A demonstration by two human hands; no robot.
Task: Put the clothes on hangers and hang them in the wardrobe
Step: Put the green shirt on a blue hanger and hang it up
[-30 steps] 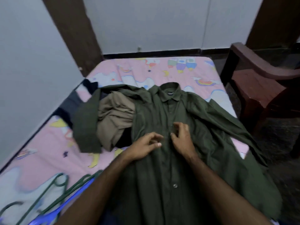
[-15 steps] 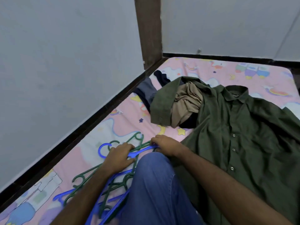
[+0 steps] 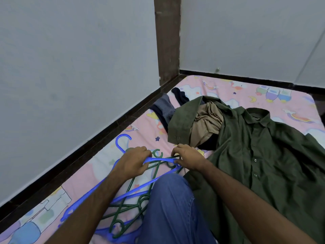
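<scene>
A dark green button shirt [image 3: 260, 155] lies spread flat on the pink patterned bed [image 3: 144, 134], collar toward the far wall. A tan garment [image 3: 205, 125] is bunched under its folded left sleeve, with dark blue clothes [image 3: 163, 110] behind it. Beside my blue-jeaned knee [image 3: 172, 208] lies a tangle of blue and green plastic hangers [image 3: 130, 203]. My left hand [image 3: 133, 161] grips a blue hanger [image 3: 121, 143] near its hook, which is raised off the pile. My right hand [image 3: 188, 157] pinches the same hanger's other end among green hangers.
Grey walls [image 3: 70, 76] meet at a brown wooden post [image 3: 167, 41] in the corner, close along the bed's left and far sides. A black skirting strip [image 3: 105, 131] runs along the bed edge. No wardrobe is in view.
My hands left the shirt's front and my view swung left to the hanger pile. Both hands took hold of a blue hanger and have lifted its hook end up and out.
</scene>
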